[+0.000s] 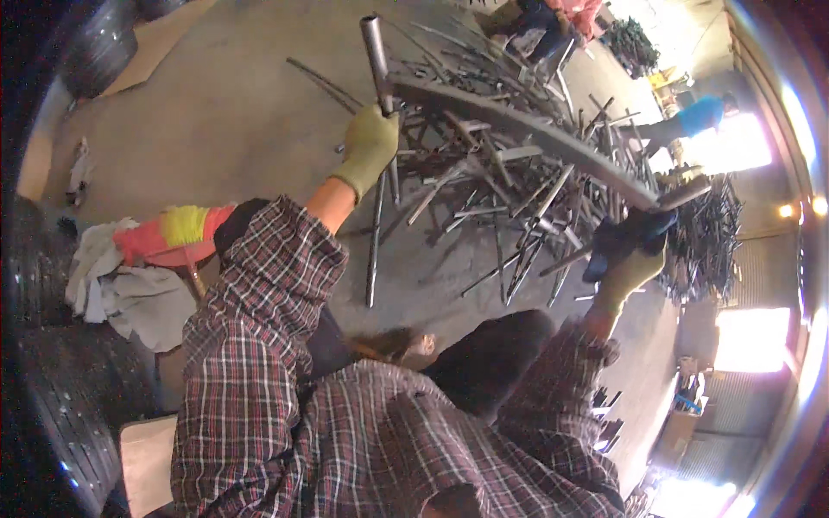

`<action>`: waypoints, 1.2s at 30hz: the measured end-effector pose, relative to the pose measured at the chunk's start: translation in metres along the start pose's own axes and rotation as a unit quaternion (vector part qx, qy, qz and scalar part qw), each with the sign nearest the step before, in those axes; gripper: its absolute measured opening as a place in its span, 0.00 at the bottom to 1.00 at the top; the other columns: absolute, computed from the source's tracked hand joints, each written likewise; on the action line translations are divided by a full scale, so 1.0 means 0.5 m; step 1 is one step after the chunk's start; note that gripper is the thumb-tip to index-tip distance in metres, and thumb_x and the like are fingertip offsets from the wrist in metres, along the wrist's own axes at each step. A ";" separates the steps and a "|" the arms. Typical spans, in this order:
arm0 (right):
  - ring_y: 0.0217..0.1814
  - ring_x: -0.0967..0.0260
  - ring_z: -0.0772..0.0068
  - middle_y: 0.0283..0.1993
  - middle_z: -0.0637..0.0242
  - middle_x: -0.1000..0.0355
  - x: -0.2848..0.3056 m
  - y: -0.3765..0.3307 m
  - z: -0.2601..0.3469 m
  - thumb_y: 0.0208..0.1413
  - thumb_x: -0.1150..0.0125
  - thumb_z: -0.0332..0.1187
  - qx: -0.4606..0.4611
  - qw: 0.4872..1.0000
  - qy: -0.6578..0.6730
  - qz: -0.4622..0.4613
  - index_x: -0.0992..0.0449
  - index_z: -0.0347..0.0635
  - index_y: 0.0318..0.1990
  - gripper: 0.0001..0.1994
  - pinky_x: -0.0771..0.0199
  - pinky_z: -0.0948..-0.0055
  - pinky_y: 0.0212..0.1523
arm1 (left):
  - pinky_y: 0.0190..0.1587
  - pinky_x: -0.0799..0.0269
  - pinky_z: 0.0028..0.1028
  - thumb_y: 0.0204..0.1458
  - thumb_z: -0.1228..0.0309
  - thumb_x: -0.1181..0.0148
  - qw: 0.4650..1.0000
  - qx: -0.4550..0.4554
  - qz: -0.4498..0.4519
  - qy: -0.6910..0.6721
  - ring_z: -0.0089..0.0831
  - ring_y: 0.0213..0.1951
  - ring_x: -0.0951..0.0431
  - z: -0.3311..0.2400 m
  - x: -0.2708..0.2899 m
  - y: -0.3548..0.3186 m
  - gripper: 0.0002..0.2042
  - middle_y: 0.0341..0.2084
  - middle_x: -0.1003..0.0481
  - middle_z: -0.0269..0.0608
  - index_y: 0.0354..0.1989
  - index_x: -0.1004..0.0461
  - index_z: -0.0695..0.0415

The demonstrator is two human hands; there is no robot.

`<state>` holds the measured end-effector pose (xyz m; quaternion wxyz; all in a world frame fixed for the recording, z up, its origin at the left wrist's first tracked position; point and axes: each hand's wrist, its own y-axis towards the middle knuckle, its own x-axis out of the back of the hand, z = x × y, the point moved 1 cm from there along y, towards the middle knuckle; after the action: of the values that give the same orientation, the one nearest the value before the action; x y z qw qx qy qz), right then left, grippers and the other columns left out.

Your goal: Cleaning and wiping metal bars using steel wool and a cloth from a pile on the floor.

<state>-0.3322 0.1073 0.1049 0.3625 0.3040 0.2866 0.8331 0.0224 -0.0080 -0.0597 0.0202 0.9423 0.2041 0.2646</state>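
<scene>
With both arms stretched out, I hold up a welded metal frame (518,128), a long dark bar with a short tube joined across each end. My left hand (371,148), in a yellow-green work glove, is closed round the left tube, whose hollow upper end sticks up above it. My right hand (629,252), in a pale glove with dark fingers, is closed round the right tube at the far end of the bar. Beneath the frame, a loose heap of similar metal frames (471,211) spreads over the floor, their legs pointing every way.
Dark bundled stock (78,414) is stacked at my left, beside grey rags (142,302) and a pink-and-yellow cloth (177,235). A person in pink (574,17) sits beyond the heap; another in blue (699,115) bends at the right. A tall metal pile (704,237) stands near the wall.
</scene>
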 end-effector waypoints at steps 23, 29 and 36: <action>0.25 0.27 0.77 0.28 0.64 0.22 -0.001 0.000 0.016 0.51 0.38 0.35 -0.012 0.996 -0.086 -0.024 0.19 0.35 0.38 0.12 0.25 0.76 0.27 | 0.41 0.28 0.48 0.53 0.57 0.44 0.998 -0.014 -0.038 -0.038 0.55 0.38 0.22 0.031 -0.038 0.004 0.18 0.31 0.22 0.57 0.39 0.24 0.62; 0.25 0.29 0.77 0.28 0.66 0.24 0.004 0.025 -0.032 0.50 0.41 0.28 0.103 0.987 -0.121 -0.033 0.21 0.33 0.38 0.10 0.29 0.78 0.26 | 0.41 0.27 0.46 0.54 0.59 0.46 1.000 -0.025 -0.012 -0.015 0.54 0.40 0.23 0.030 -0.016 0.013 0.16 0.34 0.23 0.58 0.37 0.24 0.61; 0.31 0.28 0.77 0.31 0.66 0.23 0.002 0.026 -0.030 0.51 0.40 0.29 0.073 0.997 -0.004 0.011 0.21 0.33 0.40 0.11 0.27 0.74 0.35 | 0.39 0.29 0.48 0.54 0.62 0.45 0.997 0.025 -0.032 -0.067 0.56 0.37 0.23 0.036 -0.027 -0.013 0.14 0.32 0.23 0.58 0.36 0.25 0.61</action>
<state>-0.3489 0.0967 0.1042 0.3314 0.3359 0.3416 0.8128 0.0184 -0.0060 -0.0827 0.0188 0.9510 0.2394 0.1948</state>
